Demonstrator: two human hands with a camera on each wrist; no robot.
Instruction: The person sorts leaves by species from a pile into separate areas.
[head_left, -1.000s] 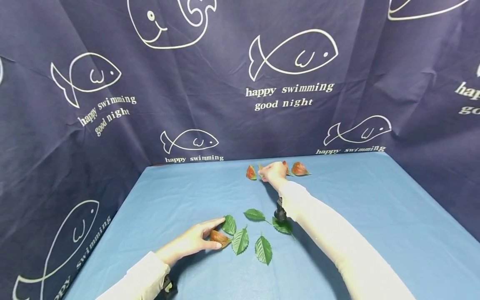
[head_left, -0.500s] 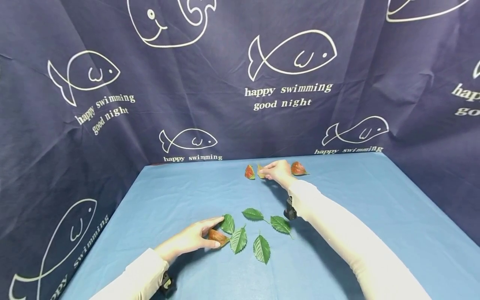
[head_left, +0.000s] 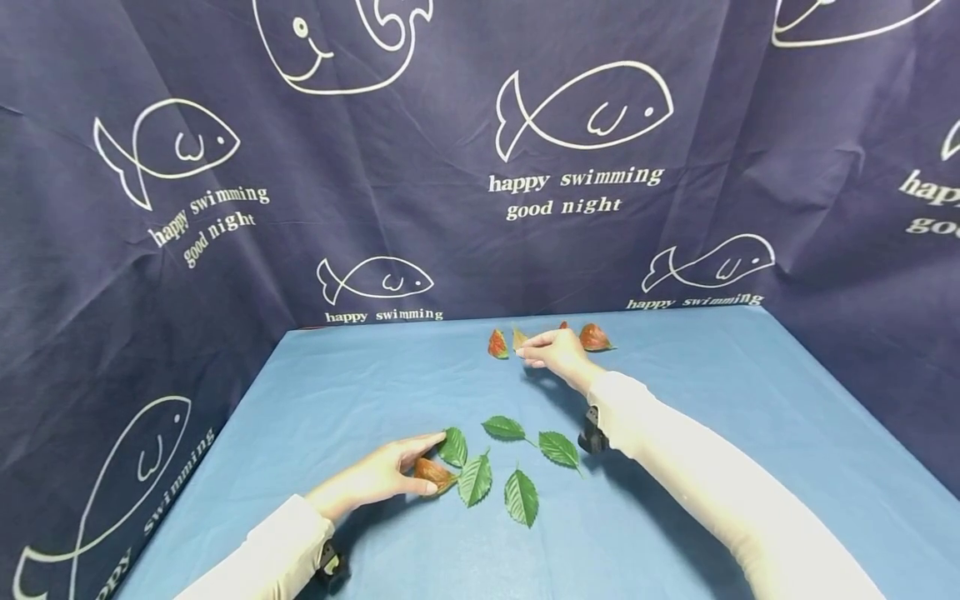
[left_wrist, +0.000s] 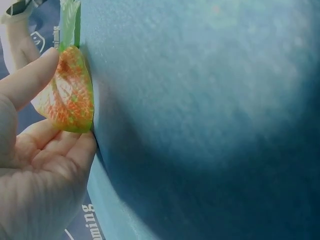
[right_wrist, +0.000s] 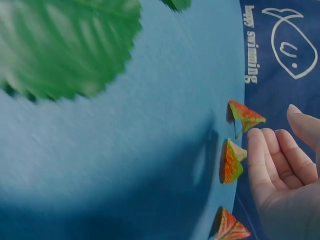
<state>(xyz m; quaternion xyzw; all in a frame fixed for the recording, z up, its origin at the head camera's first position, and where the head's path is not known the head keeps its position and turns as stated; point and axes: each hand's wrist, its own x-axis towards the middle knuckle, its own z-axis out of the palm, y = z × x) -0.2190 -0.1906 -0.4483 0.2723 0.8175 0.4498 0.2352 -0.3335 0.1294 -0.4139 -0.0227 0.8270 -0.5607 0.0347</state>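
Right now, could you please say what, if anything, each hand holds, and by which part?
The right hand apparently holds nothing. A reddish leaf lies between thumb and fingers of the left hand; whether gripped is unclear.

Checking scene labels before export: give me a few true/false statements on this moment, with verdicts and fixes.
1. Five green leaves lie on the table. True.
2. The right hand grips a green leaf. False: it holds nothing; its fingertips are by a tan leaf in the far row.
3. A red leaf sits between the left hand's thumb and fingers. True.
4. The far row is all green. False: it shows red and tan.
5. The backdrop is plain. False: it has white fish and lettering.
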